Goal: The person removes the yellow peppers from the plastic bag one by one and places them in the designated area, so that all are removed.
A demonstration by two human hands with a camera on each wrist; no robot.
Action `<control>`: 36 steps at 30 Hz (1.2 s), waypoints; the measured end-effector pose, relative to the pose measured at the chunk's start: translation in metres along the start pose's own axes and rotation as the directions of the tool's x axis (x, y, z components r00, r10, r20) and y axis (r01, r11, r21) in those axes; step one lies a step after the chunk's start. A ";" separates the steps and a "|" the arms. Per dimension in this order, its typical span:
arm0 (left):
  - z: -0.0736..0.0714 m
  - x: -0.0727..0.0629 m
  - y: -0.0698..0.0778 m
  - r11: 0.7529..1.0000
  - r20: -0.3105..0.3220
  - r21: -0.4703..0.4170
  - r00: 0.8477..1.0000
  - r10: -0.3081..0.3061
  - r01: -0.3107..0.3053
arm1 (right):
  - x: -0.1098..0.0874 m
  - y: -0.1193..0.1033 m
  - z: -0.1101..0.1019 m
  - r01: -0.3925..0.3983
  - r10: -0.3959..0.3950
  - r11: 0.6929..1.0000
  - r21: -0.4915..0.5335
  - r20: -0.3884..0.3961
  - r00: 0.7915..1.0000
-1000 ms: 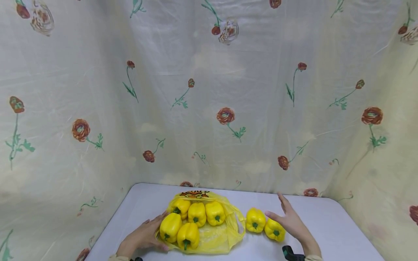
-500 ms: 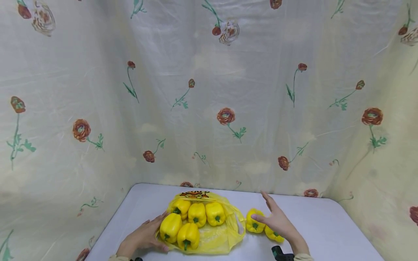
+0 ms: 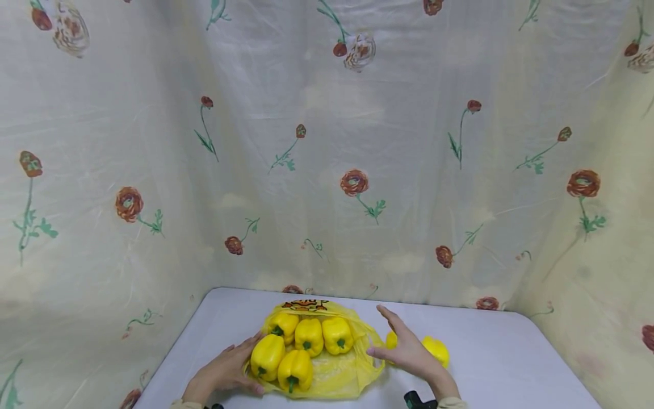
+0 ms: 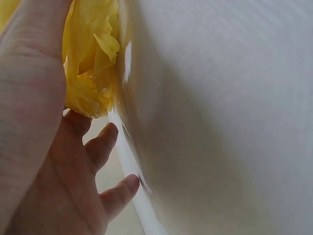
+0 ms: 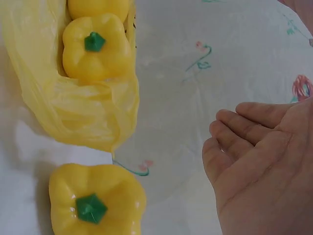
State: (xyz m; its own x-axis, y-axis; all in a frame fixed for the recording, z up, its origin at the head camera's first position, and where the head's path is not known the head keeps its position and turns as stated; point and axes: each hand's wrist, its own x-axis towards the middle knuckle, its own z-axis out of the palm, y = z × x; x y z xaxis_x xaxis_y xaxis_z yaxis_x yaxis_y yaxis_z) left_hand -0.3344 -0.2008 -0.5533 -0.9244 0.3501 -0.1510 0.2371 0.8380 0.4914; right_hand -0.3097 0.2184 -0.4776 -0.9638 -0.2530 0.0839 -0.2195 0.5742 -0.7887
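Several yellow bell peppers [image 3: 309, 336] lie in the open yellow plastic bag [image 3: 334, 378]. My left hand [image 3: 230, 368] rests along the bag's left side with fingers extended; in the left wrist view, the hand [image 4: 63, 181] is beside the crumpled bag [image 4: 93, 54]. At the bag's right edge, my right hand [image 3: 409, 353] is held with thumb and fingers spread, holding nothing. Two loose peppers sit right of the bag: one [image 3: 391, 339] mostly hidden behind that hand, the other [image 3: 437, 349] partly covered. The right wrist view shows a loose pepper [image 5: 115, 191] close to the bag's mouth [image 5: 93, 117].
The white table [image 3: 511, 363] has rounded far corners. A pale curtain [image 3: 409, 199] with flower prints hangs behind it and along both sides. A black wrist device [image 3: 419, 401] is strapped at my right wrist.
My right hand has moved left, passing in front of the loose peppers to the bag's right edge. The left hand and the bagged peppers have stayed in place.
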 end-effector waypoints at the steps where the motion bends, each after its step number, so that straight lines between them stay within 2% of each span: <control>1: 0.000 0.000 0.000 1.000 -0.003 0.001 1.000 0.005 -0.005 | 0.000 -0.001 0.001 0.004 -0.004 1.000 0.002 0.008 1.000; 7: -0.001 -0.001 0.001 1.000 -0.002 -0.017 1.000 0.010 -0.010 | 0.004 -0.007 0.015 -0.009 0.006 0.999 0.047 0.072 0.997; 12: -0.001 -0.001 0.001 1.000 0.001 -0.018 1.000 -0.001 0.001 | 0.007 -0.006 0.029 -0.011 0.006 0.999 0.038 0.125 0.992; 22: 0.000 -0.002 0.000 1.000 -0.002 -0.007 1.000 0.006 -0.006 | 0.013 -0.004 0.053 0.055 -0.074 0.995 0.087 0.226 0.971; 31: 0.001 0.001 -0.004 1.000 0.004 -0.010 1.000 0.018 -0.018 | 0.012 -0.009 0.070 0.106 -0.117 0.993 0.061 0.231 0.966; 36: 0.002 0.001 -0.003 1.000 0.004 -0.014 1.000 0.011 -0.011 | 0.012 -0.011 0.078 0.104 -0.121 0.991 0.082 0.246 0.962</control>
State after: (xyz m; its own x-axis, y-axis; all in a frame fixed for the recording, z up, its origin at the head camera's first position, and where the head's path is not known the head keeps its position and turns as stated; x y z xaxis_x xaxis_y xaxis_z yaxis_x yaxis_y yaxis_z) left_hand -0.3359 -0.2022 -0.5565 -0.9204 0.3614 -0.1489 0.2436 0.8282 0.5047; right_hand -0.3070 0.1478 -0.5155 -0.8629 -0.5046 0.0261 -0.3051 0.4792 -0.8230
